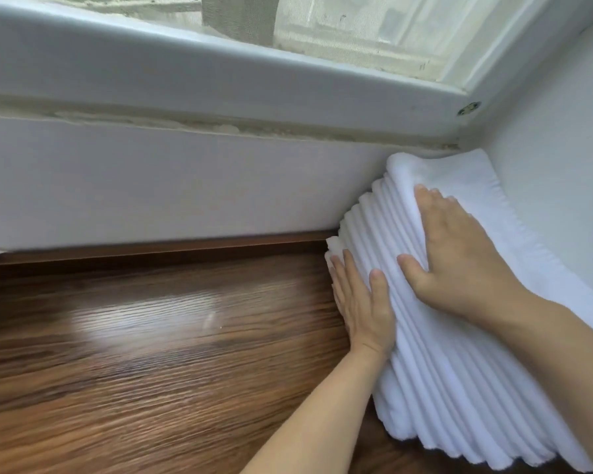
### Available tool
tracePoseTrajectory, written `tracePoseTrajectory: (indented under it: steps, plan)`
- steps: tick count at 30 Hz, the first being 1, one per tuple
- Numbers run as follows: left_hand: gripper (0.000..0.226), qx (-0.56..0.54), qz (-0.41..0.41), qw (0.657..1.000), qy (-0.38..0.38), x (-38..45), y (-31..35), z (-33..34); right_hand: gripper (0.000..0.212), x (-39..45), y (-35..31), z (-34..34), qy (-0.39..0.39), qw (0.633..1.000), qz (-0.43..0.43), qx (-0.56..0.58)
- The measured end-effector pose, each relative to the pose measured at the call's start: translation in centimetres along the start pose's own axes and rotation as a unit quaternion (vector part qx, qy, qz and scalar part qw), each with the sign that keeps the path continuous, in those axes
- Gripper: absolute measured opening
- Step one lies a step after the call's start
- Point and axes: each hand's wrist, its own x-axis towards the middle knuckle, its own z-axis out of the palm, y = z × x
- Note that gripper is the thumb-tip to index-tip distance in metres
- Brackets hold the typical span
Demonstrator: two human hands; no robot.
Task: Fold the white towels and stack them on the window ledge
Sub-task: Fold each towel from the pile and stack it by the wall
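Nearest, the left hand [360,302] lies flat and open against the stack's exposed side, fingers pointing toward the wall. Just beyond, the right hand [459,254] presses palm-down, unclenched, on the top towel. The stack of white towels [459,388] sits on the wooden ledge [134,354], its long axis running away into the far right corner under the window frame [220,80].
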Motion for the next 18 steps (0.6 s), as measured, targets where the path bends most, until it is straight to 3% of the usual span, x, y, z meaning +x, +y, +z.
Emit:
tracePoseTrajectory:
  steps: [6, 10, 14, 16, 18]
  plan:
    - [0.090, -0.011, -0.013, 0.999, -0.035, -7.8, -1.8, 0.7, 0.103, -4.4, -0.4, -0.6, -0.006, 0.998, 0.017, -0.066]
    - [0.077, 0.020, 0.009, 1.000, 0.012, -9.9, -2.6, 2.4, 0.094, -8.8, 2.4, -0.7, -0.052, 0.997, 0.042, 0.036]
    - [0.069, 0.020, -0.007, 1.000, 0.004, -9.8, -1.9, 2.2, 0.063, -9.0, 3.6, -0.9, -0.067, 0.982, 0.037, 0.171]
    - [0.071, -0.002, -0.011, 1.000, -0.009, -10.1, -0.6, 1.6, 0.054, -8.8, 5.1, -2.0, -0.061, 0.974, 0.041, 0.214]
    - [0.081, -0.041, 0.029, 0.999, 0.003, -10.4, 1.8, 1.5, 0.058, -10.3, 7.1, -1.9, -0.039, 0.974, 0.070, 0.214]
